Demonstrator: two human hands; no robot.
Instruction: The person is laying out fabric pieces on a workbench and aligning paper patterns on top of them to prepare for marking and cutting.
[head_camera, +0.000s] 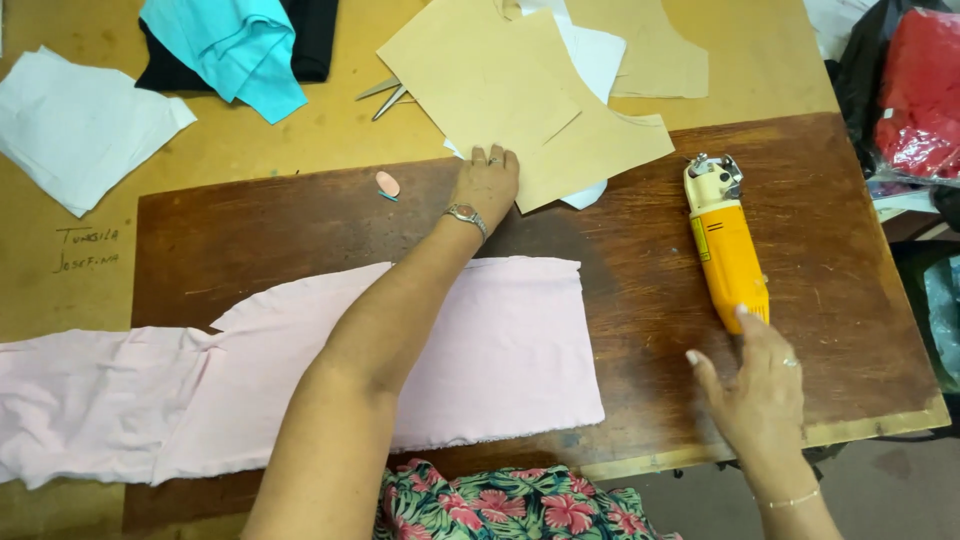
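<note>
Left hand: the left hand (486, 182) is in the upper middle of the frame. It lies flat with the fingers close together, pressing on the edge of the brown paper shapes (520, 85). It has a watch on the wrist.
Right hand: the right hand (757, 385) is at the lower right. Its fingers are spread a little and holding nothing, and the fingertips touch the back end of the yellow cutter (727, 252).
Brown paper shapes: they lie in a loose stack at the top middle, one over the other, with a white sheet (598, 55) poking out between them.
Yellow cutter: it lies flat on the dark board (250, 235), right of the middle, with its metal head pointing up the frame.
Pink cloth: the pink cloth (500, 350) is spread flat across the lower left, under the left arm.
Chalk: a small pink chalk (387, 184) lies just left of the left hand.
Scissors: the scissors (385, 95) peek out from under the brown paper shapes.
Bench: the bench (330, 140) is light brown, and the dark board lies on top of it.
Upper left: a white cloth (75, 125), and a blue cloth (235, 45) on top of a black cloth (315, 40).
Far right: a red bundle (920, 90) sits in a clear bag.
</note>
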